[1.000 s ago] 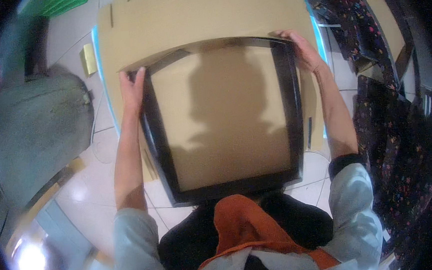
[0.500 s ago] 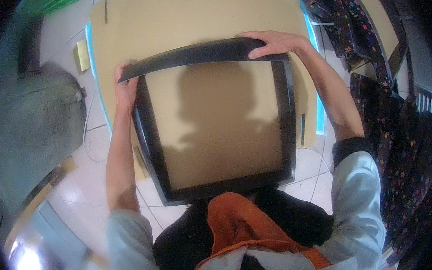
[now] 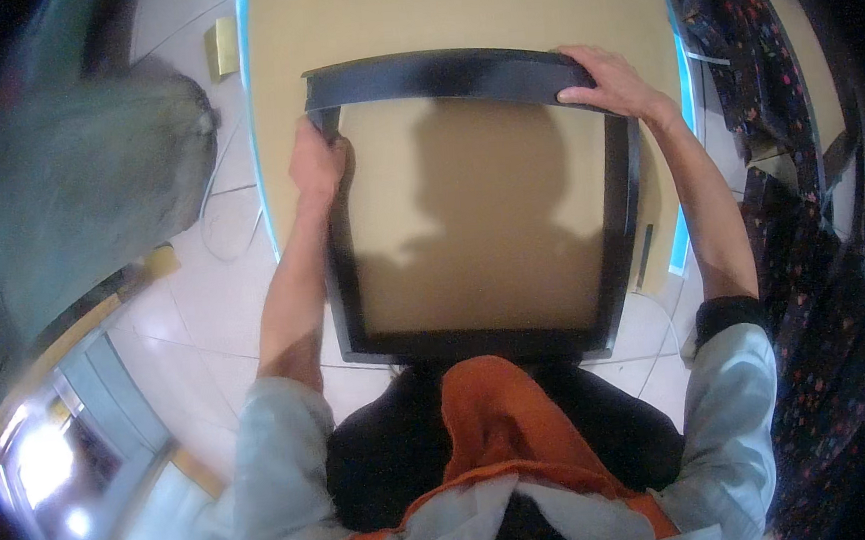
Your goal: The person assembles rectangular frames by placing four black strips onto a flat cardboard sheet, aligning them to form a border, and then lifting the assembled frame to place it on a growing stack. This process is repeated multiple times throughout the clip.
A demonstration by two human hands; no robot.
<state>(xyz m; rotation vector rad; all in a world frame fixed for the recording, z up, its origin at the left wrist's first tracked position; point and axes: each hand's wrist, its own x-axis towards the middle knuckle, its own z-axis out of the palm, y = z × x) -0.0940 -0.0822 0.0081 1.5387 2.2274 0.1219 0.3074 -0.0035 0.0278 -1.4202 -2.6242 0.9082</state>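
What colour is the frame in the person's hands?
The frame is black; the head view shows it best.

Exposure dim, grainy. Head-shaped shadow (image 3: 492, 186) falls between left and right fingers (image 3: 599, 66); white glare (image 3: 45, 463) lies lower left of both; straight edges bow outward.

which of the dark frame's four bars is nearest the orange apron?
The near bar, running crosswise just beyond the apron. The far bar, held by the right hand, is farthest; the left bar and right bar run lengthwise.
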